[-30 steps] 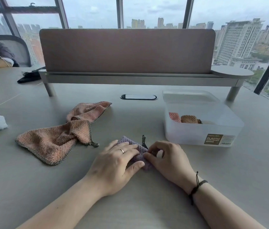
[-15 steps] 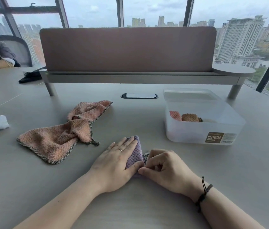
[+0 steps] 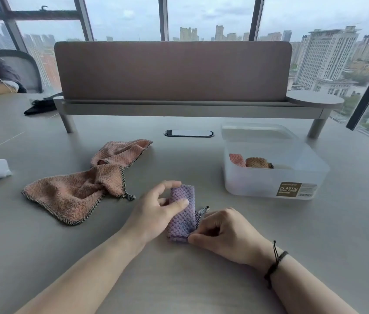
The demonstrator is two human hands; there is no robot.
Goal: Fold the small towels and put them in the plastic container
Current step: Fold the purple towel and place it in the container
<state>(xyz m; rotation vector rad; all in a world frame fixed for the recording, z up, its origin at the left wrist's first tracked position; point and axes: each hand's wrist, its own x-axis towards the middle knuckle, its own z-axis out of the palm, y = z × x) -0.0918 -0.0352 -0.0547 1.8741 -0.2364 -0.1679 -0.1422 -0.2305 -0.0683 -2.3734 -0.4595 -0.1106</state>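
The purple towel (image 3: 182, 215) lies on the surface (image 3: 179, 282), long axis 12 to 6, the left hand (image 3: 154, 211) curling its grip round it, the right hand (image 3: 224, 232) pinching its 5 o'clock corner; the plastic container (image 3: 258, 186), at 2 o'clock, is nearer the right.

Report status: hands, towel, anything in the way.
Left hand grips purple towel, right hand pinches its edge. Towel folded narrow, on table. Nothing between it and plastic container.

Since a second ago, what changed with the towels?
The purple towel has been folded into a narrow strip. The left hand shifted from pressing flat on it to holding its left edge; the right hand still pinches its near corner. The pink towel and container stayed put.
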